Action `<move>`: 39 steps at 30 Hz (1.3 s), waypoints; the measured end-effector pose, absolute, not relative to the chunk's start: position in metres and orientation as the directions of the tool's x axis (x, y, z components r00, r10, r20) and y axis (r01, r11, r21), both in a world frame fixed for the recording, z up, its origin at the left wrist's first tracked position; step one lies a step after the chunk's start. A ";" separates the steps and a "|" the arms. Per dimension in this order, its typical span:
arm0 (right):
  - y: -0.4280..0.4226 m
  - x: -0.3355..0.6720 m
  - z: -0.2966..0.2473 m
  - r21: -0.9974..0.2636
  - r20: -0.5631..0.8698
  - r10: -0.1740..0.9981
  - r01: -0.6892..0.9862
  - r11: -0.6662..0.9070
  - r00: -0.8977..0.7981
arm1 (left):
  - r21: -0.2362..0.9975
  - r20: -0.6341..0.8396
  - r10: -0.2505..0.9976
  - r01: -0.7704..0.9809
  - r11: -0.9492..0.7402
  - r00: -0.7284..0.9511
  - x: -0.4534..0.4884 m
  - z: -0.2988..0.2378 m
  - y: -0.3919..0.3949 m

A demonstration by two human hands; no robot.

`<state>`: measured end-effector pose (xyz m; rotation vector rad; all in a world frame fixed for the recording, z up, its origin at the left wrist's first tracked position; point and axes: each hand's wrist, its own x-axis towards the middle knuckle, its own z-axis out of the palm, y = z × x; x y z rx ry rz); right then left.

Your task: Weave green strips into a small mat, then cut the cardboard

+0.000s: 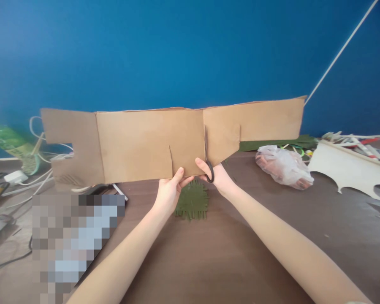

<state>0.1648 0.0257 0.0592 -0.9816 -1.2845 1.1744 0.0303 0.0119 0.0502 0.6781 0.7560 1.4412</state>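
Observation:
A long folded sheet of brown cardboard [136, 145] is raised above the table, with upright creases and cut-out notches along its lower side. My left hand [169, 192] pinches its bottom edge near the middle, thumb in front, beside a short slit. A pair of scissors [210, 171] with black handles is in my right hand [220, 179]. Their blade stands upright along the cardboard's right crease, and the far blade is hidden behind the sheet. Below my hands, a dark green fringed piece [192, 202] lies on the table.
At the right are a clear plastic bag [285, 166] with brownish contents and a white board [348, 166] with scalloped cutouts. White cables and a charger [15, 177] lie at the left, near a green packet [12, 145]. A blue wall [190, 55] rises behind the table [228, 253].

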 end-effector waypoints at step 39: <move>0.031 0.226 0.084 -0.945 -0.165 0.587 0.297 0.136 -0.793 | 0.739 -0.053 0.976 -0.666 -0.104 -0.212 -0.018 0.089 0.039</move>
